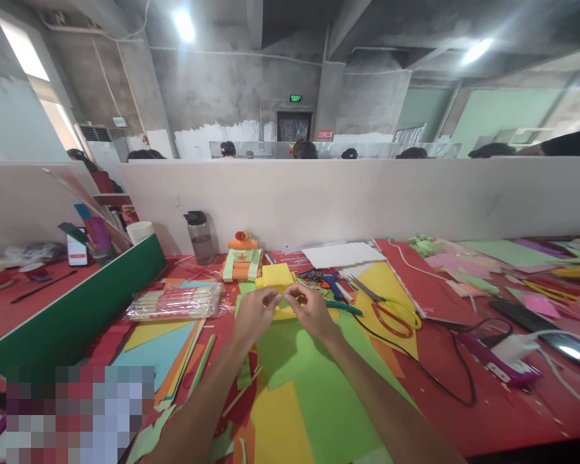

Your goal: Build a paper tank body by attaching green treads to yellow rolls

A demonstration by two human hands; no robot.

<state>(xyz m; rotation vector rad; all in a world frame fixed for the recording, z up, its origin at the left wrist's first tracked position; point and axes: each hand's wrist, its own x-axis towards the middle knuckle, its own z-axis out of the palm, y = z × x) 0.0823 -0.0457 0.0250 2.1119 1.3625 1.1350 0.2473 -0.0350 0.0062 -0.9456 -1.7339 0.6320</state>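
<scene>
My left hand (258, 310) and my right hand (311, 310) meet in front of me, fingertips pinched close together. Between them is a small piece of green paper (283, 300), partly covered by the fingers. Just behind the hands sits a yellow folded-paper block (276, 276), and more yellow paper shows below them. Green paper sheets (314, 361) lie under my wrists. Beyond, to the left, stands an orange and pale green paper model (242, 263) with a star on its front.
Scissors (391, 308) with red and yellow handles lie on yellow paper at right, near a blue glue gun (336, 285) and teal-handled pliers (343, 306). A bag of sticks (174, 301), a bottle (200, 238) and a green divider (77, 303) are left. A purple power strip (502, 364) lies right.
</scene>
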